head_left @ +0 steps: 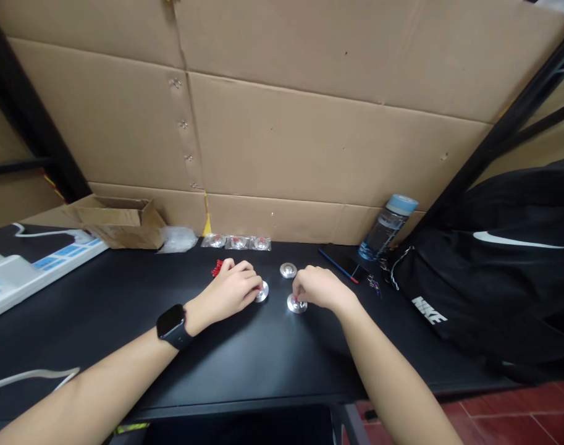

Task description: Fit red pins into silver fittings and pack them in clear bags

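On the black table lie three round silver metal discs. My left hand [235, 285], with a black watch on its wrist, is closed, its fingertips over the left disc [263, 292]. A trace of red shows at those fingertips. My right hand [323, 287] pinches a small red piece [295, 299] on the near right disc [298, 306]. The third disc [288, 270] lies just behind, untouched, with a hole-like centre. A cluster of small red pieces [217, 267] sits behind my left hand, partly hidden by it.
Three clear packets [237, 242] with discs lie along the cardboard wall. A cardboard box [124, 222], plastic bag [177, 239] and power strip [50, 269] are left. Rightward are a phone [346, 259], red-and-blue pen [337, 266], water bottle [387, 227] and black backpack [495, 278].
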The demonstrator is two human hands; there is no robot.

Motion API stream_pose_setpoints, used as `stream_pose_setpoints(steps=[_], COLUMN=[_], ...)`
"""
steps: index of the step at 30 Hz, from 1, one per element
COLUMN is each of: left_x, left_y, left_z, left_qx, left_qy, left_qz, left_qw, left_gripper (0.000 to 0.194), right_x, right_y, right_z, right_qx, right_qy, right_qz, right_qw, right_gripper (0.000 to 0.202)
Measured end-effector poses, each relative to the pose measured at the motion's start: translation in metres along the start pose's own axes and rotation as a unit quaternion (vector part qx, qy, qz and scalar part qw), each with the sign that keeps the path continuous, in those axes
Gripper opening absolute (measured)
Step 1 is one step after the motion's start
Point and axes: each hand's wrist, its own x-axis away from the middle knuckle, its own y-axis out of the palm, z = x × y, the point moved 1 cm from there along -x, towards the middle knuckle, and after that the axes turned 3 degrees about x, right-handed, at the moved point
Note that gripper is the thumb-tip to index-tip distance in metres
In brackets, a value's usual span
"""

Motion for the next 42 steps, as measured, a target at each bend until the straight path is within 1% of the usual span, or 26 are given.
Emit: stream_pose_setpoints(steps=[2, 5, 8, 11, 13, 15, 19, 21, 22, 24, 26, 28, 30, 32, 34, 36, 39, 42], left_x=[0.0, 0.0, -0.001, -0.002, -0.002, -0.002, -0.003, -0.003, -0.004, -0.004, -0.004, -0.005, -0.005, -0.006, -0.006, -0.006, -0.005, -0.003], left_y=[0.001, 0.002, 0.001, 0.0, 0.001, 0.001, -0.003, -0.006, -0.007, -0.01, -0.012, -0.013, -0.013, -0.014, -0.014, -0.014, -0.012, -0.01], left_z=[-0.001, -0.003, -0.004, -0.006, -0.007, -0.009, -0.009, -0.008, -0.007, -0.006, -0.006, -0.005, -0.005, -0.005, -0.006, -0.007, -0.01, -0.012], left_qx=[-0.005, -0.001, 0.023, 0.052, 0.065, 0.073, 0.093, 0.105, 0.109, 0.113, 0.115, 0.119, 0.125, 0.128, 0.129, 0.128, 0.125, 0.124], left_qy=[-0.007, -0.023, -0.036, -0.055, -0.072, -0.09, -0.124, -0.143, -0.151, -0.164, -0.17, -0.173, -0.175, -0.177, -0.178, -0.178, -0.178, -0.171], left_qz=[-0.007, -0.011, -0.011, -0.003, 0.006, 0.012, 0.024, 0.034, 0.042, 0.06, 0.075, 0.08, 0.079, 0.08, 0.082, 0.082, 0.083, 0.086], left_qw=[1.0, 1.0, 0.999, 0.997, 0.995, 0.993, 0.988, 0.984, 0.982, 0.978, 0.976, 0.974, 0.973, 0.972, 0.972, 0.972, 0.972, 0.974], left_gripper=[0.018, 0.017, 0.017, 0.017, 0.015, 0.013, 0.013, 0.015, 0.017, 0.019, 0.02, 0.02, 0.02, 0.021, 0.02, 0.02, 0.019, 0.017], right_x=[0.0, 0.0, -0.001, -0.002, -0.005, -0.008, -0.017, -0.022, -0.024, -0.027, -0.029, -0.029, -0.028, -0.027, -0.027, -0.028, -0.031, -0.033], right_y=[0.0, 0.001, 0.004, 0.005, 0.004, 0.004, 0.006, 0.011, 0.013, 0.019, 0.024, 0.026, 0.027, 0.027, 0.029, 0.032, 0.036, 0.038], right_z=[0.0, -0.001, -0.002, -0.001, -0.001, -0.002, -0.009, -0.015, -0.018, -0.024, -0.029, -0.033, -0.036, -0.037, -0.038, -0.038, -0.037, -0.037], right_qx=[-0.002, -0.001, -0.001, -0.026, -0.082, -0.164, -0.318, -0.392, -0.436, -0.534, -0.626, -0.691, -0.731, -0.759, -0.777, -0.785, -0.792, -0.801], right_qy=[-0.012, -0.032, -0.036, -0.057, -0.087, -0.112, -0.138, -0.143, -0.136, -0.107, -0.081, -0.068, -0.066, -0.065, -0.065, -0.061, -0.05, -0.032], right_qz=[-0.012, -0.027, -0.022, 0.014, 0.051, 0.088, 0.158, 0.187, 0.191, 0.167, 0.119, 0.081, 0.062, 0.049, 0.033, 0.01, -0.025, -0.037], right_qw=[1.0, 0.999, 0.999, 0.998, 0.992, 0.976, 0.925, 0.889, 0.869, 0.822, 0.766, 0.715, 0.676, 0.646, 0.625, 0.617, 0.608, 0.597], right_gripper=[0.014, 0.021, 0.017, 0.013, 0.011, 0.011, 0.006, 0.004, 0.006, 0.014, 0.024, 0.031, 0.037, 0.04, 0.049, 0.055, 0.051, 0.053])
